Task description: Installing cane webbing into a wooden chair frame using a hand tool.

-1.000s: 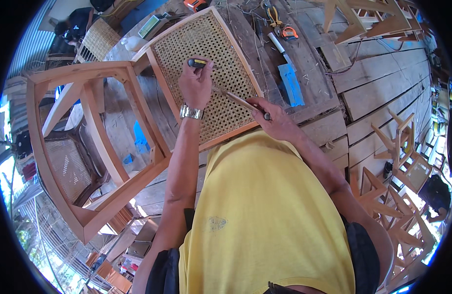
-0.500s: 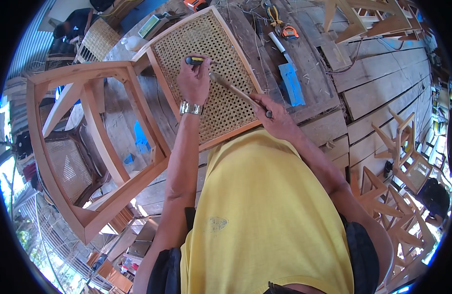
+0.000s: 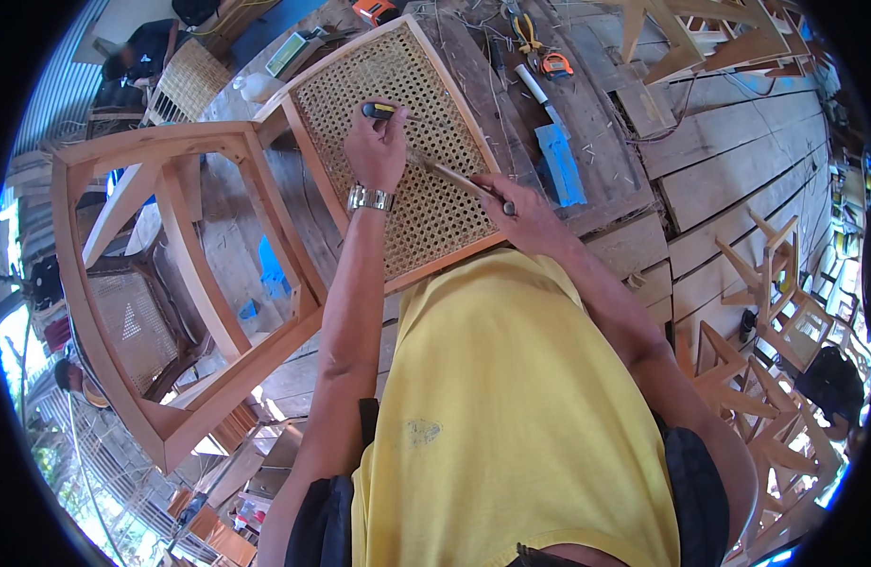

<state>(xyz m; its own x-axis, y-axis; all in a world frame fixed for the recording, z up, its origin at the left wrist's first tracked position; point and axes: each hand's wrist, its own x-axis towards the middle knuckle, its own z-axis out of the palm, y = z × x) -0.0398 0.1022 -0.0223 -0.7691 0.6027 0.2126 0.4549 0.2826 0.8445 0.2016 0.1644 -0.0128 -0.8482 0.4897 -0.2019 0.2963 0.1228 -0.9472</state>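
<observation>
The cane panel (image 3: 440,118) lies on the desk (image 3: 605,170) at its near edge. The left hand (image 3: 377,156), fingers curled around the black-and-yellow handle (image 3: 376,111), is over the panel. The right hand (image 3: 522,215) grips the wooden rod (image 3: 449,172), fingers closed.

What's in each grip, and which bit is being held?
The left grip holds a small tool by its black and yellow handle. The right grip holds a long tool near its dark-tipped end.
</observation>
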